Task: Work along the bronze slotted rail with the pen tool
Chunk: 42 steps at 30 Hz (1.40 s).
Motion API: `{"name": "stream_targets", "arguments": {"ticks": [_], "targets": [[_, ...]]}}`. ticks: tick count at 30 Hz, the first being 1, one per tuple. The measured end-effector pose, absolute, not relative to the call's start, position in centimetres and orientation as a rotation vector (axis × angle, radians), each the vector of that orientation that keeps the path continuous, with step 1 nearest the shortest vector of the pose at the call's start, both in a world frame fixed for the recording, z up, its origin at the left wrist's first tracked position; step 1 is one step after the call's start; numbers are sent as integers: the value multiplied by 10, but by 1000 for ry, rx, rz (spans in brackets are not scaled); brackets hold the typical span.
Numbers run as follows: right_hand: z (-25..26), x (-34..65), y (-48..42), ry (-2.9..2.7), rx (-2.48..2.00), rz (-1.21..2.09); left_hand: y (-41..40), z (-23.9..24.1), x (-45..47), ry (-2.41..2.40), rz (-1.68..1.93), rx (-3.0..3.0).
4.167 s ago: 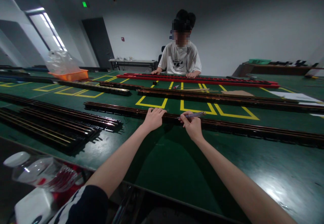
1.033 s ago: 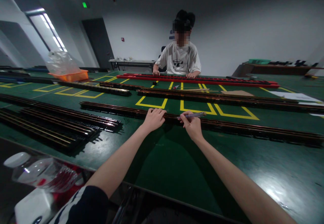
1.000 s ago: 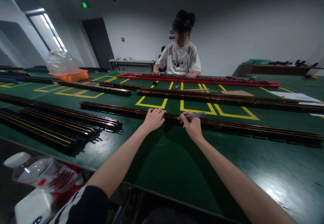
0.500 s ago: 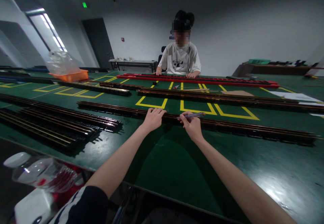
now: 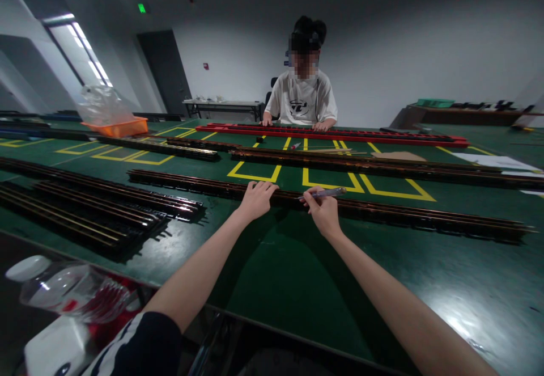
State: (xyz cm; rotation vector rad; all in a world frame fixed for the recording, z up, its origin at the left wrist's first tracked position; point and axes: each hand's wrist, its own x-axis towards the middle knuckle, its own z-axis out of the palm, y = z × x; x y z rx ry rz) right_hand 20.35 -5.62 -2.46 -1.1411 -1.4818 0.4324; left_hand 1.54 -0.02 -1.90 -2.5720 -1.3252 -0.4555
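A long dark strip with copper-coloured rods along it (image 5: 408,215) lies across the green table in front of me. My left hand (image 5: 257,199) is on this strip, its fingers bent over the far edge; the thumb side is partly hidden. Pinched in the fingers of my right hand (image 5: 323,212) is a slim grey pen-like tool (image 5: 329,193), tilted with its rear end up to the right. Its tip points at the strip, just right of my left hand; whether it touches is too small to tell.
Several similar dark strips (image 5: 97,211) lie at the left, and more (image 5: 361,160) lie beyond mine. A co-worker (image 5: 302,98) sits opposite, hands at a red long frame (image 5: 425,139). An orange basket (image 5: 123,128) holds a clear bag. A plastic bottle (image 5: 68,294) stands lower left.
The long strip under my hands has slid slightly to the left. My left hand has shifted a touch left, while my right hand with the pen-like tool stays almost in place.
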Motion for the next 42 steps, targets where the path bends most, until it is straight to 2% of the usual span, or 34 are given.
{"name": "stream_targets", "arguments": {"ticks": [42], "targets": [[-26, 206, -54, -1442, -1149, 437, -4, -17, 14, -1356, -465, -2612]]}}
